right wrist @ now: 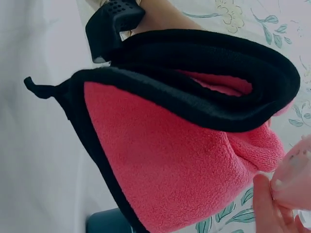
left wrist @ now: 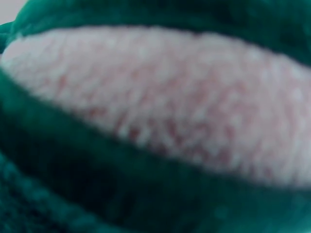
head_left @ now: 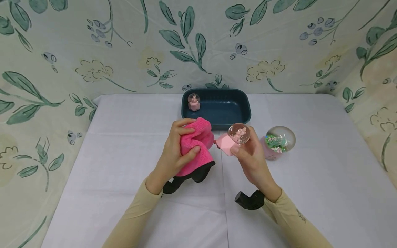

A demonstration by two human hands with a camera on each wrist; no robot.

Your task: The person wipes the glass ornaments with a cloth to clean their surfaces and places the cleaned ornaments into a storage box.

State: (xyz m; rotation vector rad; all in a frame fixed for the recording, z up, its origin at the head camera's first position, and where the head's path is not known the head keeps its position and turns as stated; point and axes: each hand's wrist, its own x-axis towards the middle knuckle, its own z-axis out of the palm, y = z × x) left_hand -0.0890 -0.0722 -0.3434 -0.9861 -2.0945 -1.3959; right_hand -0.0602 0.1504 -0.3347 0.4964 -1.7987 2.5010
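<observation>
Head view: pink cloth (head_left: 203, 133) with black edging, one, bunched in the left hand (head_left: 169, 151); grip grasping it, thumb across the near side. Faceted-base snow globe (head_left: 233, 139), one, raised above the counter (head_left: 124, 144) by the right hand (head_left: 255, 163); grip pinching the pink base, thumb on the near face, glass ball uppermost and tilted. Cloth and globe lie just beside each other; contact cannot be told for certain.

Step in hand, as judged: wiping the globe. Best practice: keep the hold on the base, leaving the glass free; bring a soft, folded patch of cloth around the ball; turn the globe in light strokes; keep the black edging off the glass; work low over the counter, since smooth glass may slip.

Count. Snow globes, three: one in the right hand; one small globe (head_left: 194, 102) inside the tray, at its left end; one large globe (head_left: 280, 142) on the counter, beyond the right hand and partly hidden by it. Dark blue tray (head_left: 224, 106), one. Cloth, one. Hands, two. Black wrist units (head_left: 250, 200), two. Floral backdrop (head_left: 102, 44), behind the counter.
</observation>
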